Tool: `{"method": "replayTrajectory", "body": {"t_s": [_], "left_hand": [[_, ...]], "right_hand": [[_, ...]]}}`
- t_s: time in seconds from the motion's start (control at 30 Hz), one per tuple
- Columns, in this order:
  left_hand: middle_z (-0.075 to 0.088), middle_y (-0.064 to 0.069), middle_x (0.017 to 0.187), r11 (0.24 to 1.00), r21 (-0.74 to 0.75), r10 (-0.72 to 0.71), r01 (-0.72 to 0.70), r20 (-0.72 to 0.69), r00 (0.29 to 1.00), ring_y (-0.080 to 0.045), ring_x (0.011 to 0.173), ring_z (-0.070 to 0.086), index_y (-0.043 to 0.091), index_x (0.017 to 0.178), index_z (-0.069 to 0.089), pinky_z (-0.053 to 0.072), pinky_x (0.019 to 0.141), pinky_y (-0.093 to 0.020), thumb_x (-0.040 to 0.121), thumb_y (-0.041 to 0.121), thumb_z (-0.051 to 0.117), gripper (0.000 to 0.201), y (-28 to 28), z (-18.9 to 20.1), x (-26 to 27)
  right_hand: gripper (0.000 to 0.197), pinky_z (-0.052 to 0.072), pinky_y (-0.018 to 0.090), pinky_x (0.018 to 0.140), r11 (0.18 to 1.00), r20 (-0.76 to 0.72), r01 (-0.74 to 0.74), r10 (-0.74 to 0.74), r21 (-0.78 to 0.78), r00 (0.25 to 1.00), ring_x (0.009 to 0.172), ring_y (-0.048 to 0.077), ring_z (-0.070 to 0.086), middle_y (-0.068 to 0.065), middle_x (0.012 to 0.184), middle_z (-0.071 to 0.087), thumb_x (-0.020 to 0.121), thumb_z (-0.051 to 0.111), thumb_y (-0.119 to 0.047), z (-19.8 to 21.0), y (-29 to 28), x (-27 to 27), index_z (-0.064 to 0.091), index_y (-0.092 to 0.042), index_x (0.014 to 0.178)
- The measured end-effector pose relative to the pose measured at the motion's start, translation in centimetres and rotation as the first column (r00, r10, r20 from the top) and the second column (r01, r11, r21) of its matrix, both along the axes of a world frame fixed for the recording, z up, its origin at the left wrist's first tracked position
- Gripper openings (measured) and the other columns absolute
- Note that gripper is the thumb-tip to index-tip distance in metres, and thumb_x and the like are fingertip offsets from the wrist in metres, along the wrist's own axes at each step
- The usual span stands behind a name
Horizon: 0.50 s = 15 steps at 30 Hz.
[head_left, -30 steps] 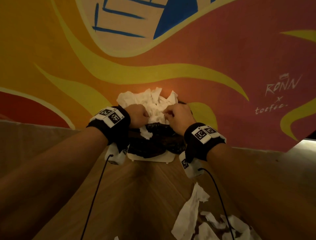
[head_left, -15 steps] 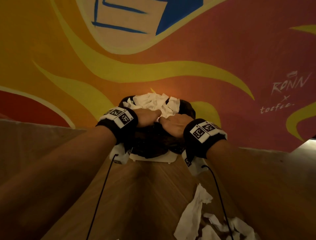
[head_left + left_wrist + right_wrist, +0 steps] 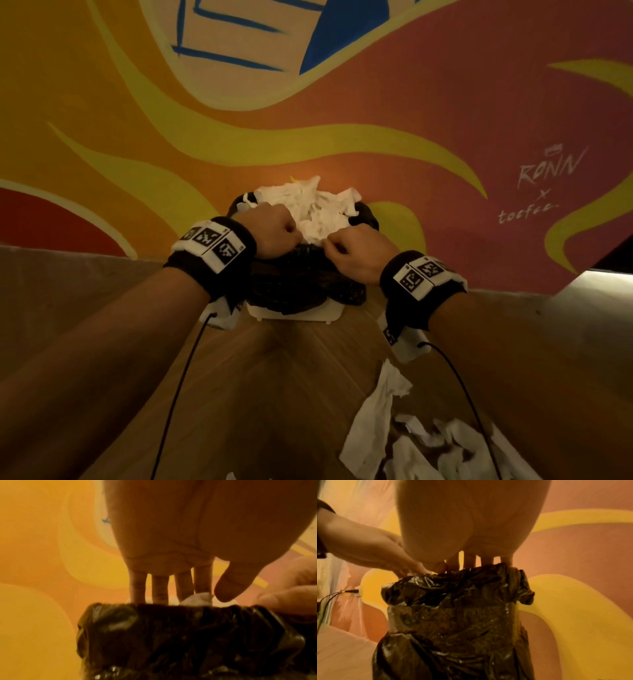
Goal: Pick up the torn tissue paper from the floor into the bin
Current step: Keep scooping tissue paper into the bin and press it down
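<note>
Head view has both my hands at the near rim of the bin (image 3: 294, 313), which stands on the wooden floor (image 3: 281, 394) against the painted wall (image 3: 376, 113), lined with a black bag (image 3: 305, 284). White torn tissue paper (image 3: 310, 209) is heaped in its mouth, rising above the rim. My left hand (image 3: 270, 231) is at the left of the heap, knuckles up and fingers bent down into the paper. My right hand (image 3: 359, 251) is just to the right of it, fingers likewise curled at the edge of the pile. Whether either hand actually pinches paper or only presses on it I cannot tell; the fingertips drop out of sight behind the bag's rim. From the left wrist, my fingers (image 3: 160, 586) run straight down behind the crumpled bag edge (image 3: 180, 628), with a scrap of white showing by the thumb. From the right wrist, the fingers similarly disappear behind the bag (image 3: 453, 608). More torn tissue (image 3: 411, 442) lies loose on the floor, near and to the right, well apart from the bin.
</note>
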<state>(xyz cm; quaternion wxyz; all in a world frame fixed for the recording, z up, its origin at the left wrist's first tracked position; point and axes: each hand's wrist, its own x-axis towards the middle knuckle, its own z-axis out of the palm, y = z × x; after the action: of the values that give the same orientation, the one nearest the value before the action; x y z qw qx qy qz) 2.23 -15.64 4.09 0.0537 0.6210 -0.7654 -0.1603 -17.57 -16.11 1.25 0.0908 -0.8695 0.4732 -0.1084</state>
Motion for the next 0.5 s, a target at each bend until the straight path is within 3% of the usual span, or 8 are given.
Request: {"method": "replayTrajectory", "body": {"t_s": [0.07, 0.13, 0.2, 0.27, 0.37, 0.43, 0.5], "left_hand": [[0.063, -0.008, 0.065, 0.983, -0.18, 0.031, -0.022, 0.048, 0.998, -0.026, 0.058, 0.058, 0.015, 0.07, 0.066, 0.05, 0.054, -0.033, 0.092, 0.042, 0.046, 0.041, 1.1, 0.6, -0.1], [0.062, -0.007, 0.069, 0.928, -0.354, 0.134, -0.117, 0.024, 0.991, -0.027, 0.064, 0.059, 0.018, 0.07, 0.064, 0.048, 0.055, -0.03, 0.088, 0.044, 0.047, 0.036, 2.1, 1.4, -0.5], [0.061, -0.008, 0.069, 0.853, -0.482, 0.17, -0.197, -0.101, 0.98, -0.029, 0.064, 0.057, 0.017, 0.071, 0.063, 0.044, 0.054, -0.029, 0.087, 0.041, 0.049, 0.032, 3.1, 2.4, -1.2], [0.062, -0.009, 0.068, 0.816, -0.539, 0.109, -0.208, -0.211, 0.971, -0.031, 0.065, 0.057, 0.016, 0.069, 0.062, 0.049, 0.057, -0.033, 0.084, 0.04, 0.049, 0.031, 4.1, 3.2, -2.4], [0.062, -0.006, 0.066, 0.852, -0.513, -0.039, -0.098, -0.25, 0.967, -0.029, 0.064, 0.057, 0.02, 0.064, 0.057, 0.052, 0.06, -0.036, 0.08, 0.045, 0.046, 0.031, 6.0, 2.9, -5.6], [0.059, -0.004, 0.063, 0.906, -0.421, -0.13, 0.044, -0.178, 0.975, -0.027, 0.06, 0.056, 0.021, 0.063, 0.056, 0.048, 0.055, -0.033, 0.082, 0.044, 0.05, 0.03, 7.5, 1.7, -8.4], [0.059, -0.003, 0.065, 0.944, -0.259, -0.224, 0.204, -0.051, 0.973, -0.025, 0.06, 0.056, 0.02, 0.068, 0.06, 0.043, 0.051, -0.03, 0.085, 0.042, 0.052, 0.029, 9.2, -0.3, -11.3]], "right_hand": [[0.033, 0.043, 0.037, 0.054, 0.997, -0.04, -0.054, 0.052, -0.058, 0.998, 0.054, 0.018, 0.051, -0.001, 0.063, 0.058, 0.098, 0.039, -0.034, 0.5, 1.1, -0.7, 0.063, -0.019, 0.079], [0.028, 0.049, 0.039, 0.067, 0.99, -0.06, -0.09, 0.084, -0.112, 0.995, 0.074, 0.019, 0.061, 0.001, 0.086, 0.069, 0.096, 0.042, -0.03, 1.3, 2.2, -1.5, 0.067, -0.02, 0.104], [0.029, 0.051, 0.04, 0.075, 0.988, -0.027, -0.093, 0.091, -0.119, 0.996, 0.087, 0.02, 0.063, 0.001, 0.1, 0.07, 0.095, 0.044, -0.028, 2.7, 3.5, -2.4, 0.066, -0.021, 0.112], [0.028, 0.052, 0.04, 0.076, 0.994, 0.023, -0.069, 0.072, -0.087, 0.997, 0.088, 0.019, 0.064, 0.0, 0.102, 0.071, 0.095, 0.045, -0.027, 4.0, 5.1, -3.6, 0.067, -0.022, 0.113], [0.025, 0.052, 0.039, 0.071, 1.0, 0.04, -0.013, 0.013, 0.014, 0.999, 0.08, 0.019, 0.064, 0.002, 0.092, 0.071, 0.094, 0.047, -0.024, 4.7, 8.5, -7.0, 0.068, -0.022, 0.107], [0.023, 0.048, 0.034, 0.066, 0.996, -0.006, 0.024, -0.024, 0.089, 1.0, 0.073, 0.017, 0.06, 0.002, 0.086, 0.07, 0.093, 0.048, -0.019, 4.5, 10.9, -10.2, 0.069, -0.017, 0.103], [0.023, 0.043, 0.031, 0.068, 0.968, -0.142, 0.124, -0.095, 0.216, 0.985, 0.071, 0.016, 0.056, -0.001, 0.085, 0.068, 0.092, 0.048, -0.017, 3.6, 12.7, -13.9, 0.069, -0.016, 0.102]]}}
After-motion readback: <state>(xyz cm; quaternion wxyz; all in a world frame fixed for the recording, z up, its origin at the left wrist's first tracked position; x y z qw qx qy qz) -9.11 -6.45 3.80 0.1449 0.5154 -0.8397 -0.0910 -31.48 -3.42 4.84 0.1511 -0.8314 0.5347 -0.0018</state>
